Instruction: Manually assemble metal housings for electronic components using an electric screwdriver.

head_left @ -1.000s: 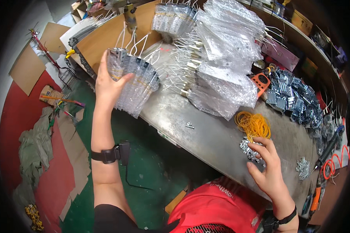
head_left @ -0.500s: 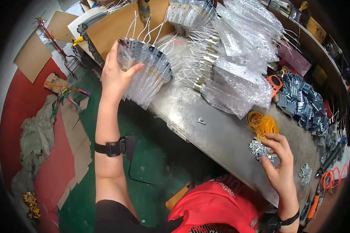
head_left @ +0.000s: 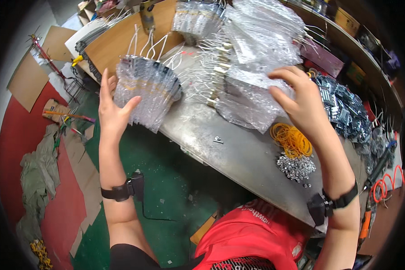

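My left hand [head_left: 112, 108] is open, thumb and fingers apart, at the left side of a row of bubble-wrapped parts [head_left: 149, 96] with white wires on top. These parts stand in a fanned row at the table's left edge, with a yellow band across them. My right hand [head_left: 301, 95] is open, with curved fingers apart and nothing visible in them. It hovers by the right end of a large pile of bubble-wrapped parts [head_left: 247, 96], whose white wires point left. Whether its fingertips touch the wrap I cannot tell.
On the metal table [head_left: 189, 128] lie a heap of yellow rubber bands [head_left: 291, 138], a pile of small nuts [head_left: 296, 167] and a loose screw [head_left: 218, 141]. Dark metal parts [head_left: 342, 108] are heaped at the right, near an orange coiled cord [head_left: 387, 183]. A wooden board [head_left: 121, 38] stands at the back left.
My right hand has moved up and away from the nuts to the wrapped pile. My left hand has drawn back from the top of the fanned row to its side, letting go.
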Motion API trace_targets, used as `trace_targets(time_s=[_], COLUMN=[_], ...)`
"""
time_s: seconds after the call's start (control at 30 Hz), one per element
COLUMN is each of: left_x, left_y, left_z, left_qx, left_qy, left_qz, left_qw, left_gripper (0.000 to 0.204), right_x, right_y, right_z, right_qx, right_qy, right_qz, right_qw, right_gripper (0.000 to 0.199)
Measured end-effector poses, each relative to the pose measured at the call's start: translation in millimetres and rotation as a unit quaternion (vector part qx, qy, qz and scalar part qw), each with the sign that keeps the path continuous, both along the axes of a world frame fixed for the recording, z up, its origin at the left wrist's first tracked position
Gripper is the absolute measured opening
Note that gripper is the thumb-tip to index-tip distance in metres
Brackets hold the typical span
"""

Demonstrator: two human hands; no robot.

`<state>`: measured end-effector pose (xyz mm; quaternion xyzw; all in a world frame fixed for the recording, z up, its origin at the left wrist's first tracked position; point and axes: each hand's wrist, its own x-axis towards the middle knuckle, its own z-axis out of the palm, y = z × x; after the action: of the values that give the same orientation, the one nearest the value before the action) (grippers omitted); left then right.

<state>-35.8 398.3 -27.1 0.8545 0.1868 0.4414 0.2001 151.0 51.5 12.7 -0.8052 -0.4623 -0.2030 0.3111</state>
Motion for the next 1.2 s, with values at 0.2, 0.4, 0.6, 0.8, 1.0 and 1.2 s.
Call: trace_targets(time_s=[0.2, 0.4, 0.6, 0.8, 1.0, 1.2], left_x=[0, -5, -26, -11, 32, 31], left_y=[9, 11, -27, -175, -298, -320], left_z=[-12, -12, -1, -26, -22, -33], left_qx=[-0.087, -0.038, 0.062, -0.240, -0.608, -0.633], left_qy=[0.028, 0.013, -0.133, -0.115, -0.084, -0.049], left_qz=[-0.027, 0.003, 0.079, -0.254, -0.555, -0.471], left_qw=[0.995, 0.999, 0.986, 0.930, 0.562, 0.613], left_gripper=[0.107, 0.106, 0.067, 0.026, 0.079, 0.066], right_x=[14, 21, 8, -45, -128, -96], right_y=[32, 37, -1, -64, -80, -147], right_z=[-9, -32, -33, -73, -87, -58], right_qx=[-0.185, -0.154, -0.055, 0.236, 0.279, -0.112], right_qy=[-0.015, -0.150, -0.183, 0.421, 0.503, 0.418], right_qz=[-0.128, -0.110, -0.063, -0.017, 0.007, 0.094], right_qw=[0.974, 0.970, 0.980, 0.876, 0.818, 0.897], right_gripper=[0.044, 0.039, 0.028, 0.047, 0.044, 0.042])
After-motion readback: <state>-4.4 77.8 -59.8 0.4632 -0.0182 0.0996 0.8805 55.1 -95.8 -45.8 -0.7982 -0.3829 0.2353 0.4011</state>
